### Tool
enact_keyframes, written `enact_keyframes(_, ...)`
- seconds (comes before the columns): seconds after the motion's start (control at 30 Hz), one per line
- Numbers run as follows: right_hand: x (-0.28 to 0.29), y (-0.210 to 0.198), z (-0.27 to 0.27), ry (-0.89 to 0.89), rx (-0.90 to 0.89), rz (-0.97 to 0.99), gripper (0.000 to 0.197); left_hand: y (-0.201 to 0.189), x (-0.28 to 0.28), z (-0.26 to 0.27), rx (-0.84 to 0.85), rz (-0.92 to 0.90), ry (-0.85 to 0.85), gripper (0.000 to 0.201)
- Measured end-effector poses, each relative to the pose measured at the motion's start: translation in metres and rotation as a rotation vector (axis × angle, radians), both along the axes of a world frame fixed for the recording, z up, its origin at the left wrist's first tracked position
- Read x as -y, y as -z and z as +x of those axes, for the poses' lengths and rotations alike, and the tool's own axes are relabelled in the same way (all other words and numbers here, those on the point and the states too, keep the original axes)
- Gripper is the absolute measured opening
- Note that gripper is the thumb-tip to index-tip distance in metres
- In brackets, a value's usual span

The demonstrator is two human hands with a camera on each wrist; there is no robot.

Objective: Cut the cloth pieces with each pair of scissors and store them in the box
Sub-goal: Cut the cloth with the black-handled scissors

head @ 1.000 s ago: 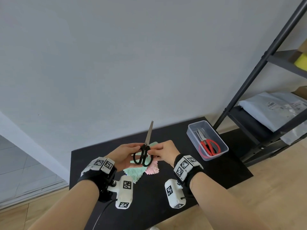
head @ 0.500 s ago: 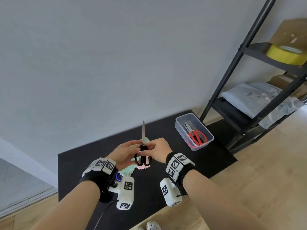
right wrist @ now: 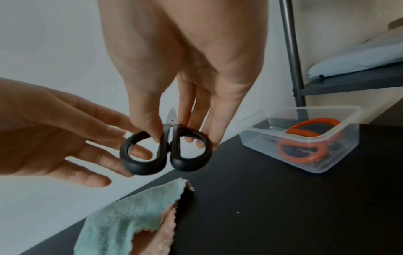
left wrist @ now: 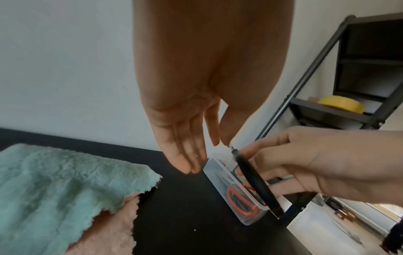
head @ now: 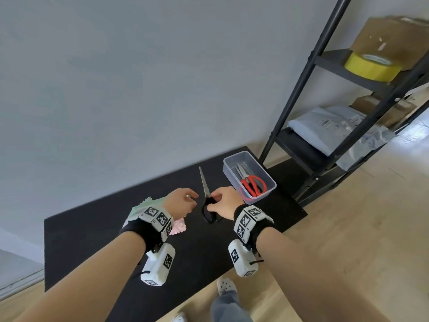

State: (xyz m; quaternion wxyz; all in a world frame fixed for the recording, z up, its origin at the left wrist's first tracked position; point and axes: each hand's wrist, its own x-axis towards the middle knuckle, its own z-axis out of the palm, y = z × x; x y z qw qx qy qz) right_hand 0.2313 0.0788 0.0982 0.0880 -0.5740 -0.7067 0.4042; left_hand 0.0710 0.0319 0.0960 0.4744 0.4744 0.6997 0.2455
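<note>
The right hand is pinching the black scissors at the neck just above the loops, thumb on one side and fingers on the other, blades closed and pointing away toward the wall. The left hand is hanging just beside the loops with its fingers straight and relaxed, holding nothing. By my judgement the step in hand is taking this pair up into a cutting grip, with no cloth being cut at this moment.

The green cloth is lying over the pink cloth on the black table, near its left half and below the left wrist. The clear box is sitting toward the right far corner of the table, with the red scissors already lying inside it.

The next move probably calls for threading thumb and fingers through the two loops, while the free left hand is lifting a cloth edge taut for the blades.

As for writing, a white label is showing on the grey parcel on the shelf, too small to read; the wrist bands are carrying only black-and-white square markers.
</note>
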Motion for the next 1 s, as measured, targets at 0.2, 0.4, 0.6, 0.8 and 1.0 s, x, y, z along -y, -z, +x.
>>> enact_keyframes(0.2, -0.039, 0.002, 0.052, -0.013, 0.062, -0.002, 0.026, 0.015, -0.046, 0.036, -0.090, -0.041, 0.037, 0.022)
enact_keyframes(0.4, -0.093, 0.008, 0.105, -0.022, 0.174, 0.019, 0.026, 0.038, -0.091, 0.076, -0.244, -0.074, 0.053, 0.024)
enact_keyframes(0.6, -0.147, 0.028, 0.138, -0.077, 0.226, -0.040, 0.013, 0.054, -0.130, 0.105, -0.413, -0.147, 0.130, 0.026)
enact_keyframes(0.8, -0.184, 0.048, 0.140, -0.185, 0.276, -0.019, 0.024, 0.066, -0.156, 0.122, -0.469, -0.248, 0.120, 0.028)
enact_keyframes(1.0, -0.201, 0.067, 0.122, -0.283, 0.386, 0.084, 0.023, 0.077, -0.165, 0.125, -0.503, -0.338, 0.112, 0.031)
